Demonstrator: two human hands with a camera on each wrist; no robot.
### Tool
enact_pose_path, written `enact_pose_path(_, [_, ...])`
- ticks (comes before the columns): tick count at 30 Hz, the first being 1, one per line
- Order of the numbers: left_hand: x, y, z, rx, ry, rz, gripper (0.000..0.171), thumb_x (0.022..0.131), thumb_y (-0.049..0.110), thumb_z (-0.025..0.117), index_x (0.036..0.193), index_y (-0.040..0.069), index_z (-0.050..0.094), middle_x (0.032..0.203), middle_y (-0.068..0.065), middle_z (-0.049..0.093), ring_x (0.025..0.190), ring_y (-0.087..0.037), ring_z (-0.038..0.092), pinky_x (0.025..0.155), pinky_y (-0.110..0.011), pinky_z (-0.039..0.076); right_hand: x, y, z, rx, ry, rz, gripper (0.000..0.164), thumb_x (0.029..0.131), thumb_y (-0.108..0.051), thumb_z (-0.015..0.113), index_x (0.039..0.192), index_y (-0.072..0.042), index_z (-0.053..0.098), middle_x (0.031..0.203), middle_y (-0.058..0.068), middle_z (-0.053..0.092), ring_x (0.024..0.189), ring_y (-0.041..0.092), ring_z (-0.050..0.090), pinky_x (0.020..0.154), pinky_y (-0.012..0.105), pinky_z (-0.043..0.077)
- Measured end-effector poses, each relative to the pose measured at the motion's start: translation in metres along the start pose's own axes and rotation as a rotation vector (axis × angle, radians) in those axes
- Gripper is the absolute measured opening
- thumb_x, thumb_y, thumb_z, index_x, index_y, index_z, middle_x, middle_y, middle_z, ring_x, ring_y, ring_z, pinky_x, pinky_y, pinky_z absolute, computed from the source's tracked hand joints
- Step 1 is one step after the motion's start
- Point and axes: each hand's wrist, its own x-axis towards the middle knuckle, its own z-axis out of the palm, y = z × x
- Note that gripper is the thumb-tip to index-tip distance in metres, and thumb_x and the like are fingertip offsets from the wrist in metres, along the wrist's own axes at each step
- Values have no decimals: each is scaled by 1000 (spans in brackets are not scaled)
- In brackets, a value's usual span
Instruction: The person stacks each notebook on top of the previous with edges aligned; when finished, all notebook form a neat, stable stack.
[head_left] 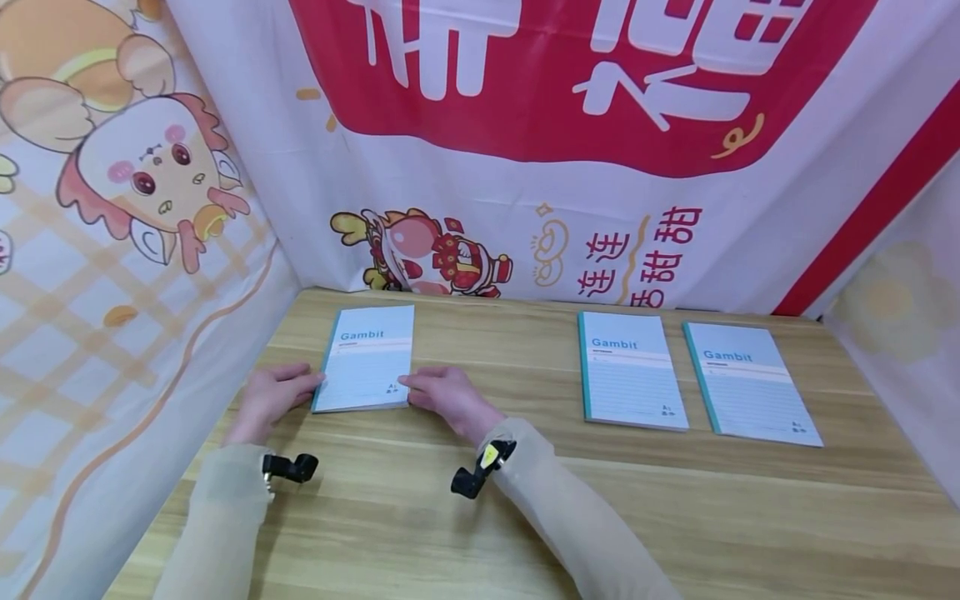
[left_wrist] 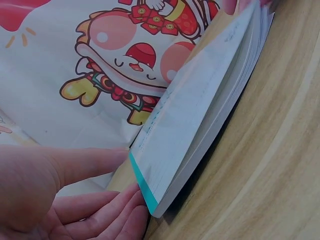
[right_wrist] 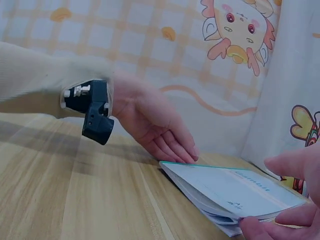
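Observation:
A light-blue "Gambit" notebook with a teal spine lies between my two hands at the table's left. My left hand touches the spine edge with its thumb and fingers extended. At the opposite edge, near the lower corner, my right hand touches the notebook with its fingertips. In the left wrist view the notebook shows slightly parted pages along its lower edge. The right wrist view shows my left hand by the teal spine and part of my right hand at the near corner.
Two similar notebooks, one nearer the middle and one farther right, lie on the wooden table. Printed cloth hangs behind the table, and another patterned cloth stands along the left side.

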Motion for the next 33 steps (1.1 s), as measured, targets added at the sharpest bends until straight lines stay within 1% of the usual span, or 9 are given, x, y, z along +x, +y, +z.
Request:
enact_pose_path(4, [3,-2,0,17,0,4,67,99,25,71,150,-6,41,152,-24,44,120,-16,59,93,-24,54,4,-1,-2,57,-17,-9,51,94,-14,75,136,8,56,122,16,66,110,26,67,97,34,54])
enact_pose_path(6, [4,-3,1,34,1,7,65,98,26,71,150,-4,44,151,-22,45,116,-13,60,91,-22,54,6,0,-3,50,-12,-14,45,94,-14,75,131,6,60,121,15,66,109,27,67,96,34,55])
enact_pose_path(9, [4,-4,2,56,3,20,62,98,26,72,148,-2,48,150,-20,47,114,-12,62,89,-20,54,7,1,-5,21,-1,-22,41,93,-16,76,127,4,64,118,12,67,110,26,66,97,35,54])
enact_pose_path(14, [1,-2,4,71,1,28,60,99,26,71,147,-2,49,151,-20,47,121,-18,59,91,-22,54,5,1,-6,16,-2,-31,45,93,-18,77,130,4,62,117,8,68,115,25,64,102,37,51])
enact_pose_path(19, [2,-1,5,71,2,20,59,99,24,70,147,-2,49,151,-20,47,121,-18,59,91,-21,54,3,-4,-6,80,-25,-9,46,95,-16,74,134,4,59,123,13,67,118,28,63,102,39,51])
enact_pose_path(24, [4,-2,5,68,-3,4,60,98,25,71,148,-1,49,152,-19,46,124,-20,57,92,-23,53,5,-1,-8,140,-53,5,63,95,-12,73,146,10,43,128,21,63,118,32,63,99,39,53])
enact_pose_path(28, [6,-2,5,64,-25,-19,61,99,26,70,150,2,47,155,-18,43,132,-26,51,101,-31,50,7,2,-9,145,-48,-7,73,94,-10,74,151,12,33,127,21,63,117,31,64,99,38,53])
enact_pose_path(30, [7,-2,6,62,-38,-31,61,99,28,70,151,4,47,156,-18,41,135,-28,49,106,-36,47,8,3,-10,152,-47,-25,72,95,-7,72,150,14,31,128,22,62,119,31,63,100,38,53])
enact_pose_path(33, [9,0,7,54,-53,-47,63,98,29,71,151,5,47,156,-18,41,136,-28,48,108,-40,45,9,5,-11,167,-37,-47,61,96,0,68,147,14,37,129,24,62,120,31,62,101,38,52])
